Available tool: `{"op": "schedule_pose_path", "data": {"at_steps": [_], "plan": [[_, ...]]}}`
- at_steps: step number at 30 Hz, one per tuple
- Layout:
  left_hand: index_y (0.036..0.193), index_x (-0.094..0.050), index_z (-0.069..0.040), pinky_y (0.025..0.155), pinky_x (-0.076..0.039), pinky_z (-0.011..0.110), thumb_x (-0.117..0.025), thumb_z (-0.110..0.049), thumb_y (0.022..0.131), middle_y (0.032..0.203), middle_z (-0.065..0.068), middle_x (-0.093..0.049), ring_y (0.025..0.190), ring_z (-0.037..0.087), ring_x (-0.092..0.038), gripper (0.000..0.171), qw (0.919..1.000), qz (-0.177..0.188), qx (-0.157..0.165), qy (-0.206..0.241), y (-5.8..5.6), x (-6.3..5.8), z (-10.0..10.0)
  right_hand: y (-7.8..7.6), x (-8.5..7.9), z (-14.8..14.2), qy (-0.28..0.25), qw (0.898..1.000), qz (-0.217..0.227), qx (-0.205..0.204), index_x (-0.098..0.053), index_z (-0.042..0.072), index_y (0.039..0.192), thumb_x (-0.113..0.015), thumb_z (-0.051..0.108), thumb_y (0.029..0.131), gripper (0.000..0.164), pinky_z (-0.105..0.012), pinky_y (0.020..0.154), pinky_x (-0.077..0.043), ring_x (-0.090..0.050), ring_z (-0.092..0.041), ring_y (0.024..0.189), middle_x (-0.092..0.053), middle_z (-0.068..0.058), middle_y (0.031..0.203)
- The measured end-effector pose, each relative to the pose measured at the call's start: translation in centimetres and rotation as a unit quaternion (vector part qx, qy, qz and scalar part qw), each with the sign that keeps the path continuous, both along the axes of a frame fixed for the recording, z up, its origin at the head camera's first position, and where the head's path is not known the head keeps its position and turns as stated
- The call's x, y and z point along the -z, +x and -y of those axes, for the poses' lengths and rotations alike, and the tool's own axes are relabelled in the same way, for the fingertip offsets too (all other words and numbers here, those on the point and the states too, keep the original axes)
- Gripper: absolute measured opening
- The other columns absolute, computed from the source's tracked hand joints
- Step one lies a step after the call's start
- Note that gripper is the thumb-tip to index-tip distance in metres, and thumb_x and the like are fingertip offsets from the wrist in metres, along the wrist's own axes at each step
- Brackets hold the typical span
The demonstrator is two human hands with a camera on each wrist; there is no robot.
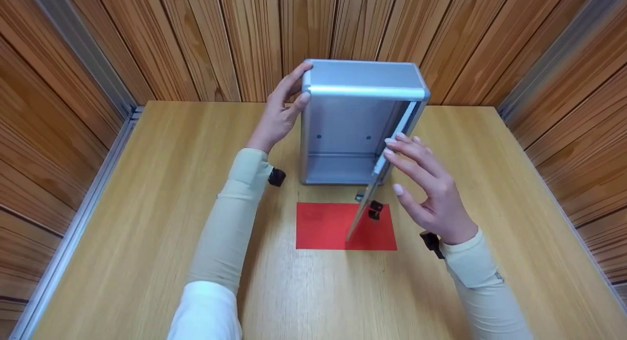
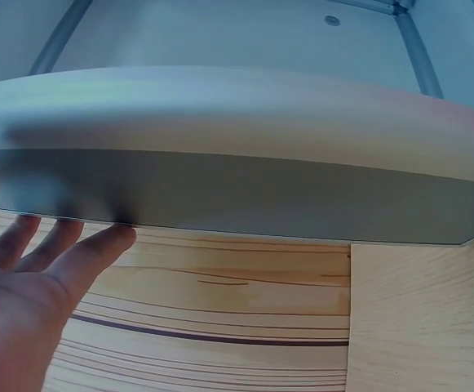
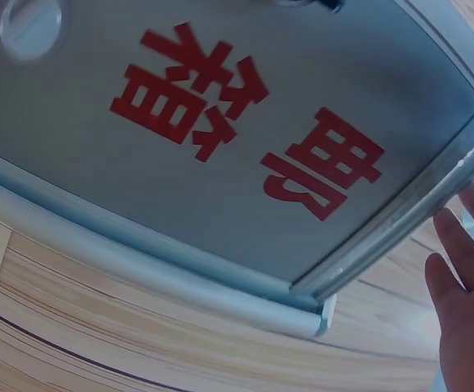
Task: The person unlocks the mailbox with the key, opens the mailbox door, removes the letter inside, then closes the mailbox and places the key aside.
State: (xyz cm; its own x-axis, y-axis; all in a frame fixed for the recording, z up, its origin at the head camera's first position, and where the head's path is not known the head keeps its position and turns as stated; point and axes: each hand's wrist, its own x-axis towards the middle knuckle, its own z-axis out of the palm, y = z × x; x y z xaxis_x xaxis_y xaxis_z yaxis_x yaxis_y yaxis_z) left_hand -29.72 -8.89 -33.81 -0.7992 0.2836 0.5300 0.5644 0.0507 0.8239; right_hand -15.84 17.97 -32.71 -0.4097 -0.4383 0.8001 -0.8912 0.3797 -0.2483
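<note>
A silver metal mailbox (image 1: 367, 78) stands upright on the table, its front facing the head camera. Its door (image 1: 396, 134), attached on the right, is swung outward and appears nearly edge-on. My left hand (image 1: 278, 117) rests against the box's upper left corner, thumb near the front edge; in the left wrist view its straight fingers touch the side panel's far edge. Extended fingers of my right hand (image 1: 431, 188) touch the door's upper edge, the thumb held apart. Dark keys (image 1: 374, 210) hang by the door's outer face, which bears red Chinese characters (image 3: 192, 94) in the right wrist view.
A red rectangular sheet (image 1: 321, 227) lies flat on the wooden table (image 1: 171, 183) in front of the mailbox, partly under the door's lower end. Wood-panelled walls (image 1: 254, 41) enclose the table behind and at both sides. Two small holes show in the box's back panel (image 1: 343, 119).
</note>
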Motion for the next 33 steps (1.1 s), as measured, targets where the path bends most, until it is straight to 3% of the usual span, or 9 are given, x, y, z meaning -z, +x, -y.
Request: {"op": "schedule_pose_path", "data": {"at_steps": [5,10,21,24,33], "plan": [[0.137,-0.033,-0.021,0.087,-0.040,0.035,-0.051,-0.038,0.088,0.133,-0.007,-0.036,0.115,0.013,-0.041,0.055,1.0000,-0.002,0.007,-0.001,-0.1,0.0,-0.1,-1.6,0.7,1.0,0.049,0.997,-0.050,0.026,-0.055,0.003,0.119,-0.051,0.035,0.083,0.049,-0.051,0.097,-0.026,-0.040,-0.034,0.116,-0.047,-0.015,0.126],[0.137,-0.034,-0.018,0.086,-0.041,0.035,-0.052,-0.036,0.088,0.131,-0.005,-0.038,0.114,0.015,-0.042,0.055,0.9998,-0.008,0.016,0.007,-0.2,-0.1,-0.2,-3.6,1.5,1.6,0.115,0.988,-0.080,0.064,-0.050,0.006,0.125,-0.049,0.035,0.081,0.053,-0.050,0.099,-0.023,-0.035,-0.030,0.121,-0.041,-0.010,0.134],[0.137,-0.033,-0.022,0.086,-0.040,0.037,-0.051,-0.047,0.085,0.132,-0.007,-0.037,0.115,0.014,-0.041,0.060,0.9999,-0.008,-0.004,-0.006,0.0,0.0,-0.1,-6.2,2.2,2.7,0.265,0.950,-0.074,0.151,-0.034,0.015,0.138,-0.047,0.043,0.082,0.064,-0.045,0.104,-0.009,-0.013,-0.025,0.132,-0.014,-0.004,0.147],[0.137,-0.033,-0.021,0.087,-0.040,0.037,-0.050,-0.048,0.085,0.133,-0.007,-0.036,0.115,0.014,-0.041,0.061,0.9999,-0.010,-0.005,-0.009,-0.1,0.1,-0.1,-6.7,2.4,2.9,0.281,0.944,-0.067,0.160,-0.031,0.016,0.139,-0.047,0.043,0.082,0.065,-0.045,0.105,-0.008,-0.009,-0.025,0.133,-0.010,-0.004,0.148],[0.137,-0.033,-0.021,0.087,-0.040,0.038,-0.051,-0.049,0.084,0.133,-0.006,-0.036,0.115,0.014,-0.041,0.063,0.9999,-0.006,-0.003,-0.008,-0.1,0.1,0.0,-8.2,3.9,2.2,0.289,0.940,-0.052,0.172,-0.029,0.015,0.139,-0.045,0.043,0.084,0.064,-0.044,0.105,-0.007,-0.006,-0.025,0.133,-0.007,-0.003,0.148]]}}
